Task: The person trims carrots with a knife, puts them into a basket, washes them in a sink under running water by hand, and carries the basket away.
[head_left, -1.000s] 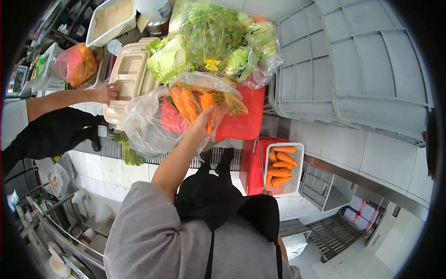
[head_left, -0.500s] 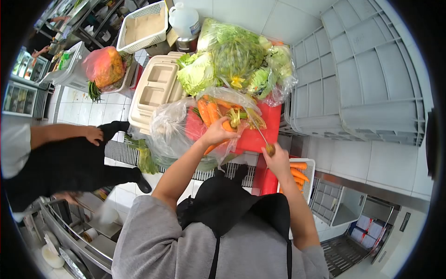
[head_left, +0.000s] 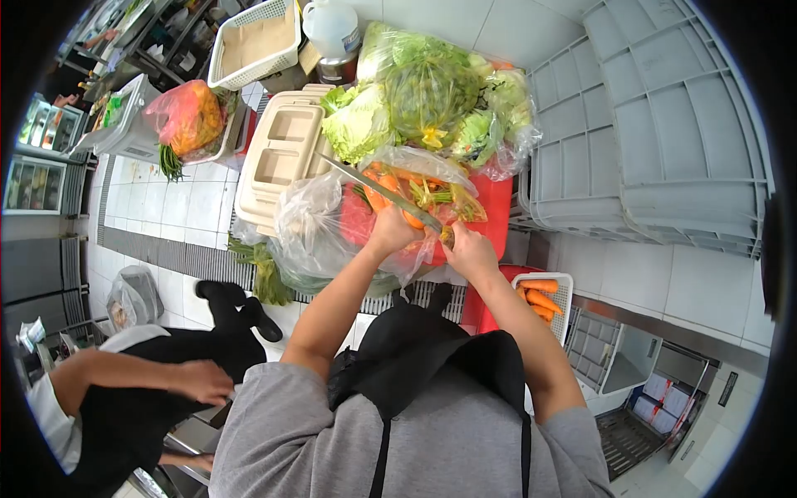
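My right hand is closed round the handle of a long knife. The blade slants up and left, crossing just above my left hand and the carrots in this view. Closed on a carrot, my left hand shows the orange end beside the blade. More carrots and cut green stalk ends lie in a clear plastic bag, opened over a red board.
Bagged lettuce and greens are heaped behind the board. Beige lidded tubs stand to the left. At lower right a white basket holds several carrots. Tall grey crates flank the right side. Another person's arm is at lower left.
My right hand has moved up and left, and the knife now lies across above the left hand. The other person has shifted toward the bottom of the view.
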{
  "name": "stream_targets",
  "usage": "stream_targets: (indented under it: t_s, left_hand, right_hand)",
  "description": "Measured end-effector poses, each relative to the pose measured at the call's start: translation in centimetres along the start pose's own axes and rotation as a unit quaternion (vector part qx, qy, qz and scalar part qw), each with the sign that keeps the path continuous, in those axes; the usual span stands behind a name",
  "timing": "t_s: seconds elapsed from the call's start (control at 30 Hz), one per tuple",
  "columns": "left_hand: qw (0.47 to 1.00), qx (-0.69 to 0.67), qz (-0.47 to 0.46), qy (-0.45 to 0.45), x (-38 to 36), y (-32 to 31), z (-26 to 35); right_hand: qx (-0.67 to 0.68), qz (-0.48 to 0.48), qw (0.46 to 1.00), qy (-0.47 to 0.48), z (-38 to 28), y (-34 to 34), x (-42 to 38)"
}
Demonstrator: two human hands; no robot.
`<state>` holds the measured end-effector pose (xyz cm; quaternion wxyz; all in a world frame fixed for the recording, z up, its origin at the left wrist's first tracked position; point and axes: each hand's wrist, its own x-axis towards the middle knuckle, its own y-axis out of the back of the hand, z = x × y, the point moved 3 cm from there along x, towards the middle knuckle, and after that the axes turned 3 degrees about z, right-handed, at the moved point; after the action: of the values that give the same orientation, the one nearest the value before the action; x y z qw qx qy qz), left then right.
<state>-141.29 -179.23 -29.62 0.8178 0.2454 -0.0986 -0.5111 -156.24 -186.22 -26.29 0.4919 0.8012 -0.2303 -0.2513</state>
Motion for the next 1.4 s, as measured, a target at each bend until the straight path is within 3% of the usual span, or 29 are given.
stream_targets:
  t_s: [0.1, 0.2, 0.3, 0.37, 0.5, 0.6, 0.7, 0.73, 0.77, 0.87, 0.93, 1.0, 1.1, 1.17, 1.23, 1.27, 1.3, 1.33, 1.4]
  left_hand:
    - [0.999, 0.012, 0.022, 0.024, -0.3, -0.6, -1.0]
    - [1.0, 0.017, 0.024, -0.005, -0.7, -0.9, -0.7]
    - [1.0, 0.01, 0.016, 0.01, -1.7, -0.5, 0.0]
    - [1.0, 0.018, 0.012, 0.007, -1.8, -0.2, 0.7]
    - [0.991, 0.067, -0.039, 0.111, -0.7, -1.6, -2.9]
    - [0.983, 0.101, -0.066, 0.139, -0.8, -3.0, -4.4]
    - [0.983, -0.039, -0.105, 0.148, 0.3, -6.8, -4.9]
    - [0.974, -0.103, -0.136, 0.149, 0.8, -8.7, -4.1]
    - [0.96, -0.079, -0.205, 0.173, 1.5, -10.9, -3.3]
    - [0.888, -0.254, -0.324, 0.206, 0.8, -18.7, 2.5]
    - [0.823, -0.293, -0.374, 0.312, -1.5, -22.5, 8.2]
    - [0.773, -0.355, -0.43, 0.301, -4.0, -28.3, 10.1]
    - [0.874, -0.176, -0.419, 0.17, -4.6, -27.4, 14.8]
    - [0.9, -0.096, -0.422, 0.055, -2.8, -31.0, 9.3]
    - [0.947, 0.018, -0.319, 0.034, -0.5, -27.5, 6.6]
    - [0.961, 0.046, -0.271, -0.025, 0.8, -26.8, 3.1]
    - [0.982, 0.003, -0.19, -0.007, 2.2, -25.9, -0.9]
    - [0.985, 0.022, -0.169, -0.015, 3.7, -23.3, -1.9]
    - [0.989, 0.066, -0.13, -0.034, 5.6, -18.5, -4.2]
  right_hand:
    - [0.036, 0.048, 0.998, 0.013, 1.4, -1.2, 0.4]
    - [0.053, 0.009, 0.998, -0.01, 2.5, -2.5, 0.1]
    - [0.065, -0.039, 0.995, -0.062, 4.2, -4.2, -0.9]
    - [0.061, -0.083, 0.982, -0.156, 9.1, -5.9, -3.9]
    - [0.051, -0.09, 0.972, -0.212, 11.5, -6.2, -5.3]
    - [0.059, -0.085, 0.966, -0.236, 13.6, -7.3, -7.0]
    - [0.059, -0.076, 0.962, -0.257, 16.5, -7.7, -12.3]
    - [0.051, -0.079, 0.956, -0.278, 17.4, -8.1, -14.9]
    - [0.044, -0.074, 0.941, -0.327, 18.3, -8.4, -18.0]
    - [0.053, -0.012, 0.896, -0.44, 19.7, -8.7, -27.9]
    - [0.08, 0.019, 0.854, -0.513, 19.9, -9.3, -34.7]
    - [0.038, 0.063, 0.778, -0.624, 19.6, -9.6, -40.8]
    - [-0.001, 0.107, 0.666, -0.738, 19.1, -10.3, -48.2]
    - [0.009, 0.166, 0.608, -0.777, 18.9, -11.3, -51.8]
    - [0.032, 0.198, 0.572, -0.795, 17.3, -10.3, -52.3]
    - [0.045, 0.213, 0.557, -0.801, 16.5, -9.8, -52.0]
    - [0.069, 0.218, 0.557, -0.799, 16.1, -9.9, -52.0]
    - [0.093, 0.22, 0.56, -0.793, 15.9, -10.1, -51.8]
    - [0.052, 0.189, 0.621, -0.759, 15.6, -10.0, -50.3]
